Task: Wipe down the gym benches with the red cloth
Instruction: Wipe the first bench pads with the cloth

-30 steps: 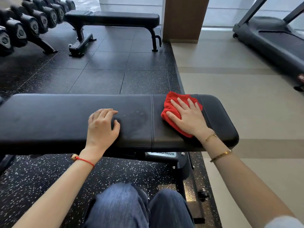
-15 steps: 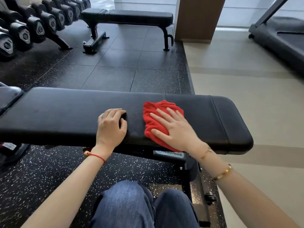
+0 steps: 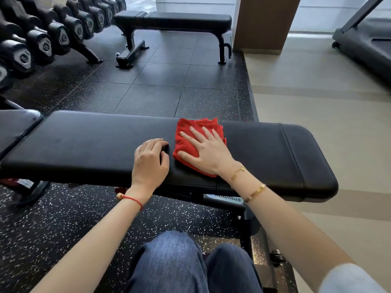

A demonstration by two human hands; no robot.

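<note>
A black padded gym bench (image 3: 84, 144) runs across the view in front of my knees. The folded red cloth (image 3: 186, 144) lies on its pad, near the middle. My right hand (image 3: 208, 151) presses flat on the cloth with fingers spread. My left hand (image 3: 151, 160) rests on the pad just left of the cloth, fingers curled, holding nothing. A second black bench (image 3: 175, 21) stands farther back on the dark mat.
A rack of dumbbells (image 3: 42, 43) lines the far left. A brown pillar (image 3: 264, 24) stands behind the far bench. A treadmill (image 3: 364, 45) sits at the far right on the beige floor (image 3: 317, 92). Another pad (image 3: 17, 123) adjoins the bench's left end.
My right hand has slid the red cloth leftward along the pad, from near the right end to beside my left hand. The left hand has stayed in place.
</note>
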